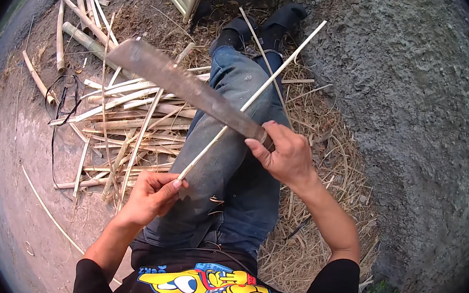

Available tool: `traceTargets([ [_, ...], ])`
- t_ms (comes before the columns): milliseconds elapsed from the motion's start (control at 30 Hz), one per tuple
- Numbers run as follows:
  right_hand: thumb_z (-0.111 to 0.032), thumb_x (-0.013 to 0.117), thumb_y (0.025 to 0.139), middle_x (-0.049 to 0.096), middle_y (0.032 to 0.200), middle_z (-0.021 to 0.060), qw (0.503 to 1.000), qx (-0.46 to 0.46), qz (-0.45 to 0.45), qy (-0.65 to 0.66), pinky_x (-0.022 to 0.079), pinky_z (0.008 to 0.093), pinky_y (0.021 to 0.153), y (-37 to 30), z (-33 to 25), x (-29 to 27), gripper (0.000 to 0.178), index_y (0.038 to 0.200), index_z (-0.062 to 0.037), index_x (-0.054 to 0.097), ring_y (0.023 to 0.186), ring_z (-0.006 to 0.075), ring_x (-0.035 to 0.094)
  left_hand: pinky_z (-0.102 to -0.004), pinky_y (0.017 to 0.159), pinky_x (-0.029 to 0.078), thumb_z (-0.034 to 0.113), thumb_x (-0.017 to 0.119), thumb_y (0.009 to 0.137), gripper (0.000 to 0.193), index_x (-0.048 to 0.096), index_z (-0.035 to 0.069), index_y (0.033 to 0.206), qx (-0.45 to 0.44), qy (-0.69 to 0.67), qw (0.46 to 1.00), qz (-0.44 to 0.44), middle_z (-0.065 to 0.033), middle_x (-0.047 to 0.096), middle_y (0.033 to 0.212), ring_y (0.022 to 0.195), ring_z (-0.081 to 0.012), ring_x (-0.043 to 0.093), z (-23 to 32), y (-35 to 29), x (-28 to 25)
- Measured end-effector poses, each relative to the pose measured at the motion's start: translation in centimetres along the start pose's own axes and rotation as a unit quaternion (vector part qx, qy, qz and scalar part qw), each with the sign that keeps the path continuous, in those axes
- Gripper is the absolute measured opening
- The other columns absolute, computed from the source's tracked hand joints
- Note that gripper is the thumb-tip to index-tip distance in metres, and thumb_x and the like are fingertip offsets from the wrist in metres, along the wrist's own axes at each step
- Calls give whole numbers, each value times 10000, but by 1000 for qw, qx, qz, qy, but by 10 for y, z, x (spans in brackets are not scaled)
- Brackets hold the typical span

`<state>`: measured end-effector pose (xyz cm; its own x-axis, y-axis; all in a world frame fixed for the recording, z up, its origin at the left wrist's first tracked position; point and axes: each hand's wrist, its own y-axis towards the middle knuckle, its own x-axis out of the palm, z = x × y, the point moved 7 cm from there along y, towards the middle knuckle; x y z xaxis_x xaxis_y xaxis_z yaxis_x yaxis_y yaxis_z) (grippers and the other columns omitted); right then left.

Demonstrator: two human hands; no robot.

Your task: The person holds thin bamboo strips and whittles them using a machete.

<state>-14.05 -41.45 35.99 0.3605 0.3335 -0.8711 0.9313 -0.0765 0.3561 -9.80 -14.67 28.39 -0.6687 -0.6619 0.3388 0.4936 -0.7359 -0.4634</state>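
Slender, pale bamboo strip [263, 87] slanting across the frame's centre, left hand [152, 196] pinching its lower end, right hand [289, 155] closed around a broad, stained machete [189, 88]

Lg. blade [189, 86] across diag. strip [268, 82]

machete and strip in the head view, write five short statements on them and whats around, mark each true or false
1. The right hand holds the machete. True.
2. The left hand is empty. False: it pinches one end of a thin pale strip.
3. In this view, the machete crosses the thin pale strip. True.
4. The pile of cut pieces lies to the right of the legs. False: it lies to their left.
5. The person wears blue trousers. True.
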Motion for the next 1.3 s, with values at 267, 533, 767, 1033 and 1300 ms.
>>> traceTargets([
  [267, -512, 528, 1028, 593, 584, 160, 938, 291, 160, -101, 427, 435, 489, 18, 197, -72, 540, 868, -6, 623, 518, 333, 596, -244, 419, 224, 203, 601, 1038, 246, 692, -24, 1007, -55, -23, 998, -3, 54, 406, 546, 446, -50, 319, -20, -32, -23],
  [533, -535, 487, 1041, 539, 633, 12, 820, 402, 222, 342, 383, 240, 379, -25, 180, -46, 520, 860, -57, 577, 425, 92, 486, -237, 434, 274, 174, 593, 1039, 229, 718, -18, 1052, -30, 1, 1000, 0, 33, 487, 578, 458, -59, 393, -11, -18, -32],
  [767, -493, 507, 1045, 547, 638, 27, 813, 318, 157, 462, 393, 241, 429, -32, 77, -16, 504, 898, -16, 572, 457, 88, 495, -242, 554, 445, 2, 656, 943, 152, 733, -69, 1054, 217, 352, 894, 174, -44, 629, 649, 580, -82, 559, 47, 1, 5],
  [1033, -420, 680, 958, 632, 695, 144, 965, 173, 7, 199, 491, 413, 575, -31, 0, 18, 414, 908, -12, 632, 630, 348, 653, -197, 494, 292, 375, 507, 1076, 401, 725, 50, 988, 84, 181, 976, 83, 22, 599, 695, 538, -15, 409, 29, 36, 17],
  [1300, -516, 665, 932, 664, 733, 169, 985, 93, -64, 132, 539, 457, 565, -33, -35, 20, 496, 938, -21, 630, 665, 392, 686, -204, 447, 229, 290, 623, 1018, 269, 708, 41, 1070, -66, -25, 997, 23, 48, 569, 676, 480, -17, 352, 13, 34, 18],
])
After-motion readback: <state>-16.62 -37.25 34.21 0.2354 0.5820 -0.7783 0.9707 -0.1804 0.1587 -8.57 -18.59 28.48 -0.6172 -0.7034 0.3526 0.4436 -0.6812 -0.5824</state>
